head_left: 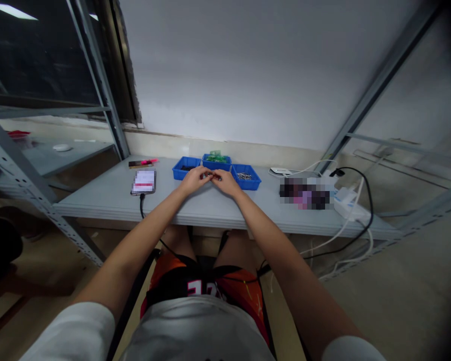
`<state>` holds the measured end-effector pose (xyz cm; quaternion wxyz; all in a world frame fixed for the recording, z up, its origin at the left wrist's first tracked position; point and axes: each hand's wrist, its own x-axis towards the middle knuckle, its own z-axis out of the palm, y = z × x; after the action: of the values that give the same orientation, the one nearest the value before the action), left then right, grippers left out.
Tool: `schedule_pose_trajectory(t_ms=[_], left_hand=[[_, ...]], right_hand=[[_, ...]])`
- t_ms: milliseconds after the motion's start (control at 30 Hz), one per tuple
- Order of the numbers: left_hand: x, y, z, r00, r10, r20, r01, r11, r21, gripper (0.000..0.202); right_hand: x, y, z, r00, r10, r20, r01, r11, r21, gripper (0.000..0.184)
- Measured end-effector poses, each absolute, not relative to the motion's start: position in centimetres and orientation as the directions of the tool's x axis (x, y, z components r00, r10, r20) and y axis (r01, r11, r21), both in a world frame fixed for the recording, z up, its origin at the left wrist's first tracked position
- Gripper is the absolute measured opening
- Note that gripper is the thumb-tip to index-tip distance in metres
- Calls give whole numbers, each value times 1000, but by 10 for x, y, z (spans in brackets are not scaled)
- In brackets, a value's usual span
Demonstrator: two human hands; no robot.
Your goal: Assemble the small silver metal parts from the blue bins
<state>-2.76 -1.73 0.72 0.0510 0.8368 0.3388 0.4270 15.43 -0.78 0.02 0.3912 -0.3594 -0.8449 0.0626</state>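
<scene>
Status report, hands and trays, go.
Left hand and right hand fingertips together over a small part, too small to identify, grip unclear. Three blue trays just behind. Phone left, cables right, both clear of hands.

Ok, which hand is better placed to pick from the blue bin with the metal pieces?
Right, probably. The right hand lies just beside the right blue bin holding the metal pieces. The left hand sits in front of the left blue bin and would have to cross over.
</scene>
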Motion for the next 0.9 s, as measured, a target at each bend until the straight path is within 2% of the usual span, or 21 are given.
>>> schedule_pose_trajectory(t_ms=[300, 900], left_hand=[[-28, -14, 5, 424, 612, 667, 506, -771, 386, 28], [-29, -19, 9, 418, 593, 688, 525, -776, 350, 26]], right_hand=[[155, -9, 1, -432, 675, 598, 584, 715, -384, 14], [153, -9, 0, -409, 666, 624, 521, 731, -440, 16]])
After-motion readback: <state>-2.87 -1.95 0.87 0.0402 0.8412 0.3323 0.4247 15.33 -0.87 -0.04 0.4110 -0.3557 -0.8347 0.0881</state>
